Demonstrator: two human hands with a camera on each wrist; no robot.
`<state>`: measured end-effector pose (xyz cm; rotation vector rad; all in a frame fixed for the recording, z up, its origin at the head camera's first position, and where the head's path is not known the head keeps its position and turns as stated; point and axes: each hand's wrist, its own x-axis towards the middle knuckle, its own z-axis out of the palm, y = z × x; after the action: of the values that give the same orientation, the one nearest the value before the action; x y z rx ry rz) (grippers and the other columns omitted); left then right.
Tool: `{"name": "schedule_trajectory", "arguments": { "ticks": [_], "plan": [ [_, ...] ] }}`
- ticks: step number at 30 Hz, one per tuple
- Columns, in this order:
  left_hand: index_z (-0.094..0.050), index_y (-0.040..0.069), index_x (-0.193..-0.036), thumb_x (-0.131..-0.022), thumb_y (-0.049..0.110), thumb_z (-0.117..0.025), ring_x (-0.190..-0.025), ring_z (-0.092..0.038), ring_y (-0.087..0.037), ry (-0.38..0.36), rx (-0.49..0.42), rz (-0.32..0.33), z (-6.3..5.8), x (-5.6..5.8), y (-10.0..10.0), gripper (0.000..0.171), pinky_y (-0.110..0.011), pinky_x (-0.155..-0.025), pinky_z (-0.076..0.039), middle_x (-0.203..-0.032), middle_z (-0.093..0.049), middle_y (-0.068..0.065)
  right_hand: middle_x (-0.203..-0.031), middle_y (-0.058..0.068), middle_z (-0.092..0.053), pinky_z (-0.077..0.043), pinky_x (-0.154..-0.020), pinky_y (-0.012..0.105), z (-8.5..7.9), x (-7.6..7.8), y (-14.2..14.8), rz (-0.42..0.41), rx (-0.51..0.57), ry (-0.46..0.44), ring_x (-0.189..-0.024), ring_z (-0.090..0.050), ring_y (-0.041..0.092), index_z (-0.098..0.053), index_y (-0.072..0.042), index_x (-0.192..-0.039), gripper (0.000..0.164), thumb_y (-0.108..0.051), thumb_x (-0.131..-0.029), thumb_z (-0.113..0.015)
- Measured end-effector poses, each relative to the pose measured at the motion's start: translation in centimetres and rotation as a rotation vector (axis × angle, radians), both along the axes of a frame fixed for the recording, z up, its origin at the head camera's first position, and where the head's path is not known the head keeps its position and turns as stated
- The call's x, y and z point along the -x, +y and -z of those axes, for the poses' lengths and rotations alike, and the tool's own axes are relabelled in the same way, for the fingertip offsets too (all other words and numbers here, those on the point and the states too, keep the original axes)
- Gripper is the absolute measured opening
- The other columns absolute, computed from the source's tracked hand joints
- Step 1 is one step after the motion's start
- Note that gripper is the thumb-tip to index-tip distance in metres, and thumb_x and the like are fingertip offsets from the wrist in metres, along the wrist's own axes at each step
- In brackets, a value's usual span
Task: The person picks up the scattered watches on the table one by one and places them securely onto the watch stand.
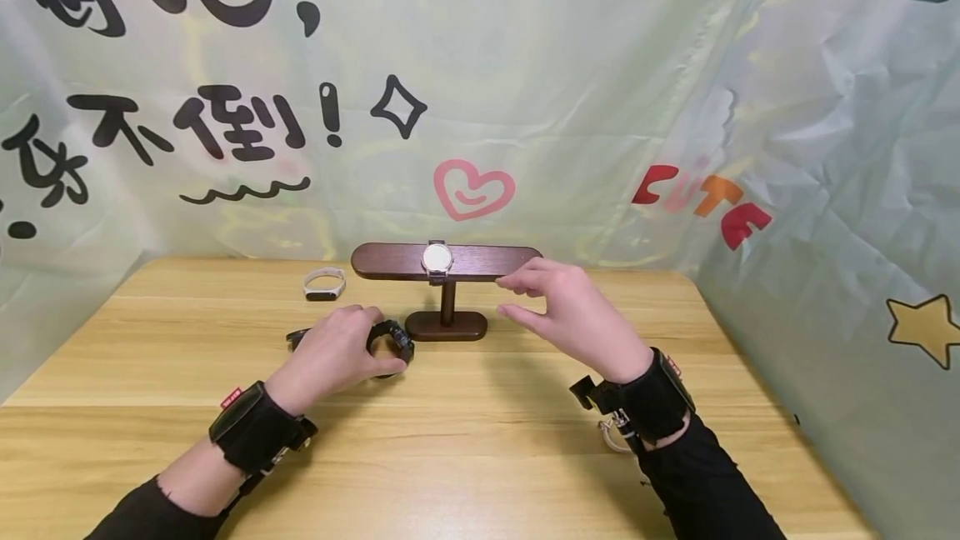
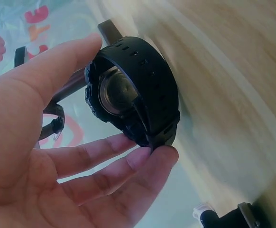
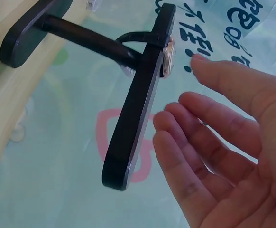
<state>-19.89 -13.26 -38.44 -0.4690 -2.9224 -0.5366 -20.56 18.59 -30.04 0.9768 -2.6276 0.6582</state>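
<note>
My left hand [image 1: 333, 352] holds a black wristwatch [image 1: 402, 340] by its looped strap, low over the table left of the stand's base. In the left wrist view, thumb and fingertips pinch the strap [image 2: 152, 80] from both sides, and the round metal case back faces the inside of the loop. A dark wooden watch stand [image 1: 495, 261] carries a round-faced watch [image 1: 437, 259] with a dark strap near the middle of its bar. Beside the bar's right end is my right hand [image 1: 577, 315], fingers loosely bent around nothing.
A white fitness band [image 1: 324, 282] with a dark display stands at the back left of the wooden table [image 1: 465, 457]. Another black item [image 1: 296, 339] shows partly behind my left hand. Printed cloth [image 1: 570, 107] hangs behind and along the right side.
</note>
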Motion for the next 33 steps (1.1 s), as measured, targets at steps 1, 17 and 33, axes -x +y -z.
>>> {"name": "schedule_trajectory", "arguments": {
  "ticks": [1, 17, 33],
  "plan": [
    [-0.072, 0.003, -0.107, -0.076, 0.049, -0.096, -0.077, -0.058, -0.019, -0.001, -0.003, 0.002, 0.0, 0.0, 0.0, 0.061, -0.036, -0.065, -0.052, -0.088, -0.069, -0.006, -0.108, 0.0, -0.076, -0.064, -0.092, 0.039, 0.0, -0.1, -0.1, -0.008, -0.012, 0.003, -0.1, -0.071, 0.019, -0.081, -0.009, -0.122, 0.032, -0.02, -0.093, -0.086],
    [-0.07, -0.001, -0.113, -0.074, 0.039, -0.098, -0.087, -0.067, -0.024, 0.018, -0.025, 0.041, -0.1, -0.3, 0.4, 0.063, -0.044, -0.076, -0.062, -0.101, -0.073, -0.013, -0.103, -0.003, -0.075, -0.062, -0.085, 0.029, 0.5, -0.5, -1.0, -0.08, -0.118, -0.043, -0.095, -0.07, 0.013, -0.082, -0.011, -0.118, 0.029, -0.02, -0.092, -0.088],
    [-0.067, 0.002, -0.118, -0.072, 0.027, -0.094, -0.096, -0.071, -0.028, 0.083, -0.08, 0.107, -1.1, -1.1, 1.2, 0.059, -0.048, -0.084, -0.065, -0.108, -0.075, -0.015, -0.108, 0.0, -0.078, -0.063, -0.085, 0.029, 0.6, -0.5, -1.3, -0.119, -0.148, -0.043, -0.094, -0.073, 0.011, -0.081, -0.009, -0.118, 0.029, -0.021, -0.092, -0.087]
  ]
}}
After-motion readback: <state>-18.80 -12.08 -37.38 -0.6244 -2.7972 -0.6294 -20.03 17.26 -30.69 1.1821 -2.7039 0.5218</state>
